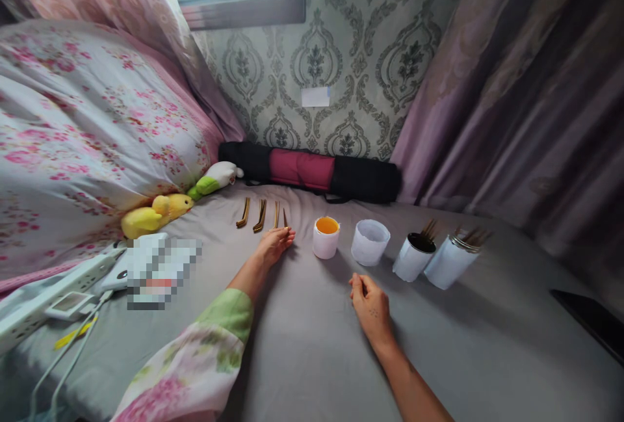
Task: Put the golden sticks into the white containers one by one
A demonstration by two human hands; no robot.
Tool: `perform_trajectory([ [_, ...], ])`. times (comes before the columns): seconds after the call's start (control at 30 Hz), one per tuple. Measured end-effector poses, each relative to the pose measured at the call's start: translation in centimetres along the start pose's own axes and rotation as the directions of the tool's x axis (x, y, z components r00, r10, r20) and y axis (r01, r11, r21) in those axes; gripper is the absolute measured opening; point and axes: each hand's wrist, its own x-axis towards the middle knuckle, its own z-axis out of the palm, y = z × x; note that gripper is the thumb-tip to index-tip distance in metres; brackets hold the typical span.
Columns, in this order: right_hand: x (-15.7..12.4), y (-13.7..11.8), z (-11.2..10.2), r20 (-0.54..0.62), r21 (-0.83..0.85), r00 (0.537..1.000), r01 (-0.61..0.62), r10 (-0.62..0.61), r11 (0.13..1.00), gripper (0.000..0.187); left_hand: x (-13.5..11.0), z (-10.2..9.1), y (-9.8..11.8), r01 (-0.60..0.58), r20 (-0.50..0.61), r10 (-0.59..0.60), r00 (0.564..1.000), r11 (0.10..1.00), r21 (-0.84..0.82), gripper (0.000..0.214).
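My left hand (pixel 277 245) is low over the bed, its fingers drawn together. A thin dark brown stick (pixel 285 216) rises from its fingertips, apparently pinched there; the lower end is hidden. Just beyond lie a pair of thin sticks (pixel 277 214) and two small brown-gold bundles, one bundle (pixel 260 215) nearer the hand and another bundle (pixel 242 212) farther left. My right hand (pixel 371 308) is closed in a loose fist, with anything inside it hidden. It sits in front of a white-wrapped container (pixel 369 251) and to the right of a smaller one with an orange inside (pixel 325 244).
Two white-wrapped cans, one can (pixel 410 266) dark inside and another can (pixel 446 269) with a metal rim, hold brown sticks. A power strip (pixel 73 289) with cables lies left, near plush toys (pixel 163 211). A black and red roll (pixel 307 170) lies along the wall.
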Motion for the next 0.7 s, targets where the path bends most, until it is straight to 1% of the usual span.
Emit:
perform_trajectory([
  [0.3, 0.0, 0.0, 0.0, -0.006, 0.019, 1.000, 0.004, -0.004, 1.000, 0.047, -1.6, 0.3, -1.2, 0.013, 0.039, -0.011, 0.999, 0.998, -0.064, 0.016],
  [0.47, 0.0, -0.1, 0.0, 0.003, 0.024, 1.000, -0.007, 0.007, 1.000, 0.045, -2.6, 0.5, -2.1, 0.007, 0.042, -0.003, 0.999, 0.996, -0.088, 0.014],
  [0.7, -0.1, 0.0, 0.0, 0.005, 0.019, 1.000, -0.002, 0.002, 1.000, 0.048, -3.9, 0.8, -3.0, -0.001, 0.050, 0.007, 0.999, 0.994, -0.105, 0.013],
])
